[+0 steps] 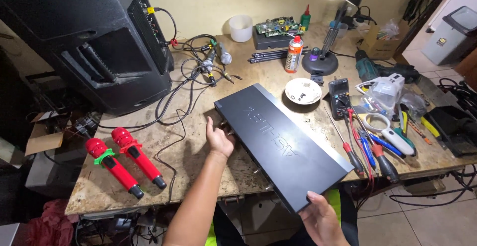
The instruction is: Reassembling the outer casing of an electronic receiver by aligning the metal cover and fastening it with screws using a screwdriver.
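Both hands are gripping a flat black metal case [280, 144] lying diagonally at the frame's centre: the left hand [218, 140] is pressing curled against its left edge, while the right hand [322, 218] is pinching its near corner overhanging the workbench [149, 141]. Two red microphones [124, 160] are lying lower left, a big black speaker [94, 42] is standing upper left, and screwdrivers [370, 151] are crowding the right. Raised lettering is showing on the matte lid.

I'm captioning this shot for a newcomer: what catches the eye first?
A long flat black box lies slantwise mid-bench, the left hand on its far edge, the right hand at its near corner. Two red microphones lie at left, below a big black speaker.
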